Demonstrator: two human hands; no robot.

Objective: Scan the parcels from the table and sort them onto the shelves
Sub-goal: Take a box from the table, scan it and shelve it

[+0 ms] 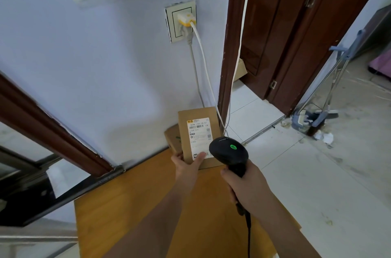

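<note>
A flat brown cardboard parcel (pixel 197 118) with a white shipping label (pixel 198 137) is held tilted up over the far end of the wooden table (pixel 127 198). My left hand (pixel 187 164) grips its lower edge, thumb on the label. My right hand (pixel 245 185) grips the handle of a black barcode scanner (pixel 229 153), whose green light is lit; its head points at the label from the right. A second brown parcel (pixel 171 137) lies behind the held one, partly hidden.
The table stands against a pale wall with a socket (pixel 182 21) and two white cables running down behind the parcels. A dark wooden door frame (pixel 227 56) is to the right. A mop and dustpan (pixel 317 118) stand on the dirty tiled floor.
</note>
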